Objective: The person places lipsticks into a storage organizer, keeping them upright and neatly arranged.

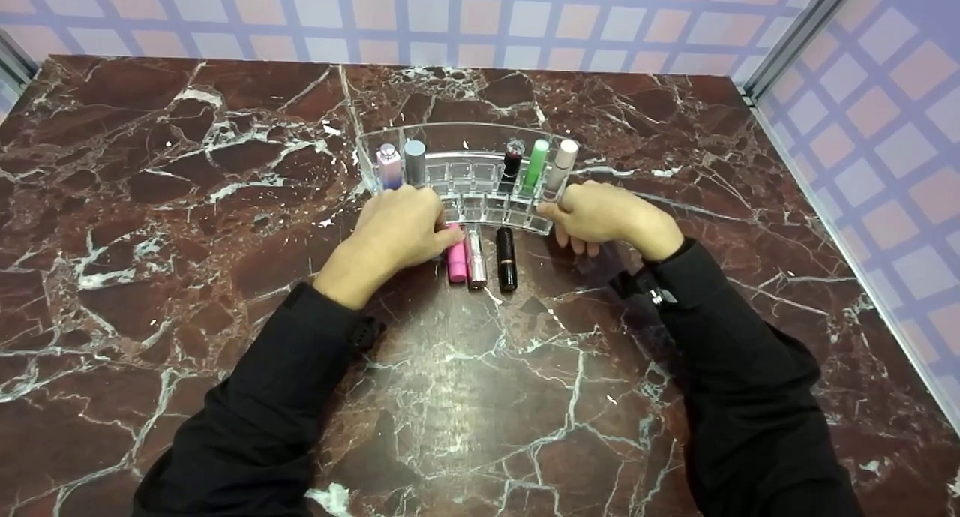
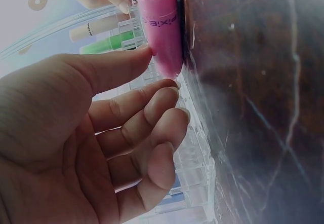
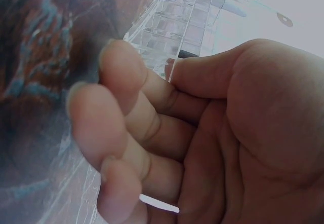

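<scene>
A clear tiered lipstick organizer (image 1: pixel 472 173) stands mid-table. Its back tier bears a pink-purple tube (image 1: pixel 389 166), a grey-blue tube (image 1: pixel 415 163), a dark tube (image 1: pixel 512 160), a green tube (image 1: pixel 535 163) and a beige tube (image 1: pixel 562 164). In front lie a pink tube (image 2: pixel 161 24), a silver tube (image 1: pixel 475 260) and a black tube (image 1: pixel 507 259). My left hand (image 1: pixel 401 224) is at the organizer's left front, thumb touching the pink tube, fingers loosely bent. With thumb and index finger, my right hand (image 1: pixel 604 213) pinches the organizer's right front corner; its other fingers hang curled.
The marbled dark red tabletop (image 1: pixel 480 397) surrounds the organizer. A checkered wall panel (image 1: pixel 420 18) borders the back, and another panel (image 1: pixel 892 112) runs along the right edge.
</scene>
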Tool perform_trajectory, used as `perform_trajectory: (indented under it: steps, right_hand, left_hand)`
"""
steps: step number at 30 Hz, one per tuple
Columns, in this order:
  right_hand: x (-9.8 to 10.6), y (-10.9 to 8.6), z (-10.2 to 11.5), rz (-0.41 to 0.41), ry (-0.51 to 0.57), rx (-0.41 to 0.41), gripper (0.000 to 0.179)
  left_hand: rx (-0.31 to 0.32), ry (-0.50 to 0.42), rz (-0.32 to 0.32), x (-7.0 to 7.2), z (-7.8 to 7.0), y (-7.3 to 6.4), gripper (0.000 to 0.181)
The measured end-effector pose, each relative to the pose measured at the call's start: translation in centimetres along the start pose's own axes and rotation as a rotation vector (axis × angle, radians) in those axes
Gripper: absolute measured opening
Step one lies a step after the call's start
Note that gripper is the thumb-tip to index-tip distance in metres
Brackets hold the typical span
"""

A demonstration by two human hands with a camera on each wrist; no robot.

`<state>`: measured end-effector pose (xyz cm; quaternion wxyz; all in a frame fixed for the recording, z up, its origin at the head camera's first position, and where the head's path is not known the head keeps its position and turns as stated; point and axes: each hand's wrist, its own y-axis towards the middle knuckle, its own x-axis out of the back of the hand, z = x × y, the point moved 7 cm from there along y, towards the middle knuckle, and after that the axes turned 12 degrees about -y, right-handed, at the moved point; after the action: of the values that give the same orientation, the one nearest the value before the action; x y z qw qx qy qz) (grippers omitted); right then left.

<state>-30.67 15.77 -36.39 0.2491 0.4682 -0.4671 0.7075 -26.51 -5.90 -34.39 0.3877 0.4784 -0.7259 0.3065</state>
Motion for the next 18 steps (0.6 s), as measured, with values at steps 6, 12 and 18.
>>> perform_trajectory:
  steps: [6,12,18]
  right_hand:
    - [0.0,0.0,0.2,0.002,-0.005,0.006,0.059]
    - [0.0,0.0,0.1,0.008,-0.005,0.000,0.059]
    - [0.0,0.0,0.1,0.006,-0.006,0.002,0.058]
  left_hand:
    - [0.019,-0.020,0.076,-0.2,0.1,-0.2,0.044]
    - [0.096,-0.005,0.244,-0.9,0.4,-0.7,0.043]
    - [0.141,-0.005,0.319,-1.3,0.7,-0.9,0.038]
